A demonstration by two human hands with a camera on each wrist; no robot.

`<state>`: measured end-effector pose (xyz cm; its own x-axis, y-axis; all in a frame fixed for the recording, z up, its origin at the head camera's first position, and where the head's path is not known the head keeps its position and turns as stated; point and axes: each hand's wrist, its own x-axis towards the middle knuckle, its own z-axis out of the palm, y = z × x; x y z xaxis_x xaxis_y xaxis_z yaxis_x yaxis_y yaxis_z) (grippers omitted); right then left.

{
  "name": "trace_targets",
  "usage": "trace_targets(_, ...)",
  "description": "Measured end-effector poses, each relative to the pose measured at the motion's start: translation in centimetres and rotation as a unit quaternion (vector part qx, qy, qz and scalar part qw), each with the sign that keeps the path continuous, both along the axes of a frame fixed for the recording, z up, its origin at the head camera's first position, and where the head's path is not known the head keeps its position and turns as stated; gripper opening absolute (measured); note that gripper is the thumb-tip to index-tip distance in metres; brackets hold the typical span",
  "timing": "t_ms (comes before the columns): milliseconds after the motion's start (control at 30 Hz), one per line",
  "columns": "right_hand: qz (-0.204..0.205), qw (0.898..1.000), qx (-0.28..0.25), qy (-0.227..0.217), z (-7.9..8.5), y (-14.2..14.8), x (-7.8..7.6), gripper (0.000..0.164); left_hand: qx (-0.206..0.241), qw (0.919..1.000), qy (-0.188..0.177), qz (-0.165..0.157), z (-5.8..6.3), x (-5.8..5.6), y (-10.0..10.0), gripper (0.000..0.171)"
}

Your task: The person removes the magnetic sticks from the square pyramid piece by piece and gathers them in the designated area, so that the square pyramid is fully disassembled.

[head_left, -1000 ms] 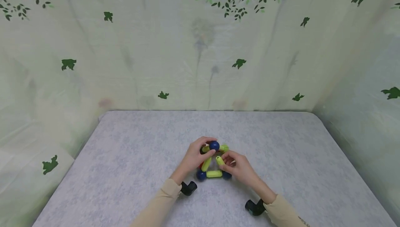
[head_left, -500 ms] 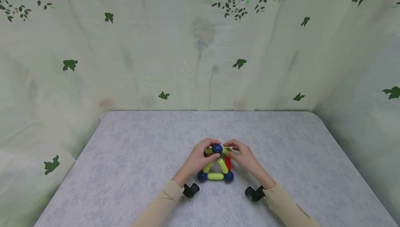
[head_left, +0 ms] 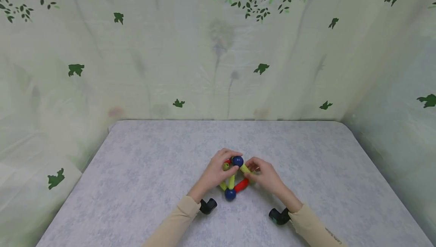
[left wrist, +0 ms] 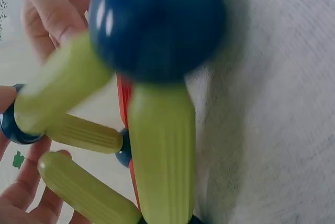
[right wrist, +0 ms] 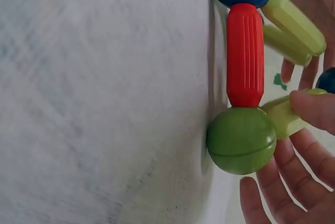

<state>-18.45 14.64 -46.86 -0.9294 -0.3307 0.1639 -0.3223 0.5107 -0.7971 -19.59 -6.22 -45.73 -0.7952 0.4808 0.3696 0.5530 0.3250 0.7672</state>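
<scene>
A frame of magnetic rods and balls stands on the table. My left hand [head_left: 219, 166] pinches its top blue ball [head_left: 237, 161] between thumb and fingers. From that ball a yellow-green rod [head_left: 245, 168] slopes down to the right, and my right hand [head_left: 267, 177] pinches this rod, thumb over it. A green ball [right wrist: 241, 140] sits at the rod's lower end in the right wrist view. A red rod [head_left: 242, 185] joins it to the front blue ball [head_left: 230, 194]. Another yellow-green rod [left wrist: 89, 190] leans up with its upper end free in the left wrist view.
A pale grey mottled cloth covers the table [head_left: 153, 152]. Behind it hangs a curtain [head_left: 190, 50] printed with leaves and branches. Black wrist cameras [head_left: 208, 206] sit on both forearms, close over the table.
The frame has been turned, so one corner ball now faces front. My right hand has gone from a free-ended rod to the sloping one at the right. The left hand stays at the top ball.
</scene>
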Motion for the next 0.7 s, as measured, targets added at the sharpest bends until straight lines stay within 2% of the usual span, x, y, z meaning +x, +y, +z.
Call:
trace_targets(333,0.005,1.000,-0.023,-0.012,0.1,-0.5,0.8,0.015,0.014,0.9996,0.020,-0.014,-0.3,0.0,0.0,0.035)
trace_targets(533,0.039,0.999,-0.018,-0.008,0.1,-0.6,1.6,0.015,0.038,0.9989,0.028,-0.001,-0.1,-0.3,-0.4,0.035)
trace_targets(700,0.053,0.997,-0.032,-0.054,0.2,0.0,1.7,0.016,0.026,0.9992,0.019,-0.025,0.1,-0.2,-0.5,0.034)
